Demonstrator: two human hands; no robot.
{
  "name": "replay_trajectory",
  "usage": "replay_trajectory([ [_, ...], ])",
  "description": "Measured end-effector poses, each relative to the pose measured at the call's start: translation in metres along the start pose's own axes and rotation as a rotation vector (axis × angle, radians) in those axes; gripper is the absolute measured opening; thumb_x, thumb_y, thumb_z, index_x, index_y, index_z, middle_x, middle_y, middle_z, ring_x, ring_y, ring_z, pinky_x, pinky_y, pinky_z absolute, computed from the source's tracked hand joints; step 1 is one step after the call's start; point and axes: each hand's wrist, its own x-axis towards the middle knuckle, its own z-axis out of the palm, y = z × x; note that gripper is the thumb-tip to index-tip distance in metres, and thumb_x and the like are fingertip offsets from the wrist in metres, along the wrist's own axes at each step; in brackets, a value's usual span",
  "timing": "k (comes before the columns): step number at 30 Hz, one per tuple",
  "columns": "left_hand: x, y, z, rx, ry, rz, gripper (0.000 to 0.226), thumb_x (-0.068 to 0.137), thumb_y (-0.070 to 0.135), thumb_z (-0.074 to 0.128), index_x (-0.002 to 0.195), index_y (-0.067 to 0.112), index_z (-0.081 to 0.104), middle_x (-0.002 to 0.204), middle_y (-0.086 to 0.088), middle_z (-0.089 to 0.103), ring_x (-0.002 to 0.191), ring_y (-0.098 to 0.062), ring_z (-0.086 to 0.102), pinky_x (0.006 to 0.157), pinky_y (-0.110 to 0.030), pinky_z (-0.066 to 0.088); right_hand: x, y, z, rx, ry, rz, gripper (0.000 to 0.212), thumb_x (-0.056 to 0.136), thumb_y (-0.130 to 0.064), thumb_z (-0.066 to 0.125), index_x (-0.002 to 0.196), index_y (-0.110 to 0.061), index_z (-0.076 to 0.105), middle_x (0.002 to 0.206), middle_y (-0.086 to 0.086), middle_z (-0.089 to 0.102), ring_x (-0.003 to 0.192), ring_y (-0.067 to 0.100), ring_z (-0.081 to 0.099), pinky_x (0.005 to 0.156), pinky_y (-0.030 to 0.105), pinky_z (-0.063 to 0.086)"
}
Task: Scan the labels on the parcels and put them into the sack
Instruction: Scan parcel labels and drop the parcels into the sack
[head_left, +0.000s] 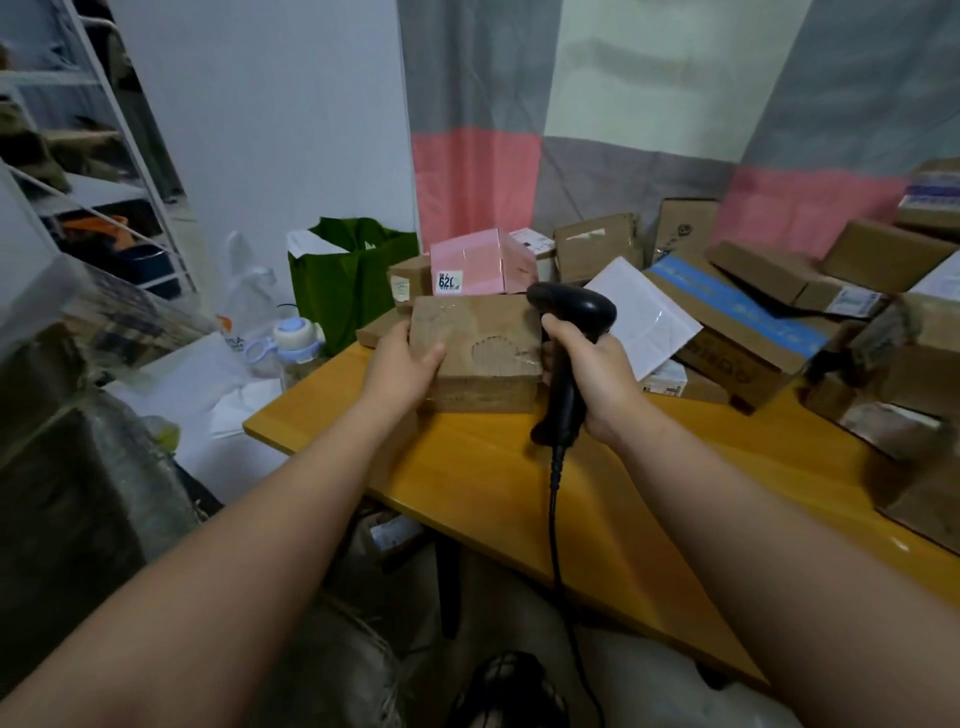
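A black cord (555, 519) hangs down from the scanner (571, 317) over the yellow table (519, 499). My right hand (597, 379) is wrapped tight round the scanner's handle. My left hand (402, 364) holds the brown parcel (483, 338) by its left side, thumb on top, fingers curled under. The parcel is at the table's near edge, just left of the scanner's head. Behind it sit a pink box (480, 265) and a green bag (348, 286). More parcels (753, 317) are piled on the right.
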Motion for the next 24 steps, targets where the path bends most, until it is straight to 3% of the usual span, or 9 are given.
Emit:
replay_trajectory([
  [3, -0.030, -0.003, -0.005, -0.034, 0.018, 0.026, 0.067, 0.090, 0.021, 0.064, 0.147, 0.016, 0.029, 0.145, -0.010, 0.035, 0.132, -0.026, 0.039, 0.110, -0.046, 0.037, -0.023, 0.008, -0.007, -0.020, 0.023, 0.002, 0.024, 0.088, -0.033, 0.067, 0.105, -0.017, 0.065, 0.093, 0.004, 0.070, 0.097, 0.024, 0.065, 0.092, 0.042, 0.051],
  [6, -0.060, 0.001, -0.010, -0.127, -0.027, 0.025, 0.079, 0.087, 0.026, 0.067, 0.150, 0.031, 0.019, 0.147, -0.010, 0.026, 0.133, -0.027, 0.035, 0.108, -0.049, 0.037, -0.052, 0.014, -0.021, 0.020, 0.016, 0.024, 0.022, 0.087, -0.033, 0.068, 0.105, -0.021, 0.067, 0.101, 0.007, 0.074, 0.099, 0.027, 0.069, 0.094, 0.045, 0.052],
  [8, -0.075, 0.007, -0.010, -0.206, -0.051, -0.023, 0.065, 0.089, 0.034, 0.063, 0.142, 0.042, 0.027, 0.140, -0.008, 0.036, 0.125, -0.024, 0.043, 0.100, -0.046, 0.044, -0.069, 0.018, -0.032, 0.042, 0.022, 0.008, 0.020, 0.086, -0.034, 0.069, 0.104, -0.024, 0.068, 0.100, 0.004, 0.075, 0.097, 0.024, 0.070, 0.089, 0.045, 0.054],
  [11, -0.096, 0.017, -0.003, -0.418, -0.084, -0.098, 0.022, 0.092, 0.050, 0.052, 0.111, 0.042, 0.044, 0.112, 0.003, 0.056, 0.095, -0.004, 0.061, 0.068, -0.026, 0.051, -0.089, 0.021, -0.049, 0.052, 0.043, -0.044, 0.020, 0.083, -0.038, 0.071, 0.102, -0.033, 0.068, 0.096, -0.009, 0.075, 0.089, 0.008, 0.071, 0.081, 0.033, 0.052],
  [16, -0.104, 0.030, 0.012, -0.502, -0.097, -0.268, 0.035, 0.085, 0.075, 0.037, 0.092, 0.043, 0.049, 0.099, 0.017, 0.054, 0.094, -0.007, 0.053, 0.081, -0.036, 0.044, -0.114, 0.020, -0.072, 0.080, 0.121, -0.061, 0.028, 0.082, -0.040, 0.073, 0.109, -0.035, 0.066, 0.098, -0.015, 0.074, 0.097, 0.010, 0.070, 0.084, 0.033, 0.054],
  [19, -0.110, 0.040, 0.019, -0.426, -0.042, -0.255, 0.034, 0.086, 0.071, 0.044, 0.087, 0.036, 0.043, 0.091, 0.015, 0.052, 0.086, -0.004, 0.052, 0.063, -0.026, 0.039, -0.123, 0.013, -0.078, 0.095, 0.165, -0.106, 0.033, 0.082, -0.042, 0.073, 0.112, -0.033, 0.066, 0.094, -0.018, 0.073, 0.090, 0.001, 0.068, 0.074, 0.021, 0.050],
  [21, -0.114, 0.045, 0.024, -0.370, -0.058, -0.235, 0.031, 0.090, 0.056, 0.052, 0.099, 0.027, 0.051, 0.093, 0.011, 0.056, 0.084, -0.003, 0.054, 0.055, -0.023, 0.042, -0.127, 0.007, -0.079, 0.096, 0.168, -0.099, 0.037, 0.081, -0.042, 0.073, 0.115, -0.028, 0.066, 0.096, -0.014, 0.074, 0.093, 0.004, 0.067, 0.074, 0.022, 0.049],
  [22, -0.115, 0.047, 0.026, -0.351, -0.082, -0.222, 0.029, 0.092, 0.047, 0.055, 0.109, 0.023, 0.054, 0.097, 0.008, 0.059, 0.085, -0.004, 0.056, 0.056, -0.021, 0.047, -0.129, 0.004, -0.079, 0.092, 0.167, -0.100, 0.036, 0.082, -0.040, 0.072, 0.115, -0.026, 0.067, 0.095, -0.014, 0.074, 0.092, 0.004, 0.067, 0.073, 0.022, 0.049],
  [24, -0.117, 0.047, 0.027, -0.363, -0.094, -0.170, 0.023, 0.094, 0.031, 0.055, 0.116, 0.024, 0.055, 0.106, 0.004, 0.062, 0.093, -0.009, 0.061, 0.071, -0.027, 0.055, -0.133, 0.001, -0.081, 0.096, 0.159, -0.117, 0.030, 0.085, -0.036, 0.070, 0.113, -0.025, 0.067, 0.093, -0.014, 0.074, 0.088, 0.002, 0.069, 0.072, 0.020, 0.051],
])
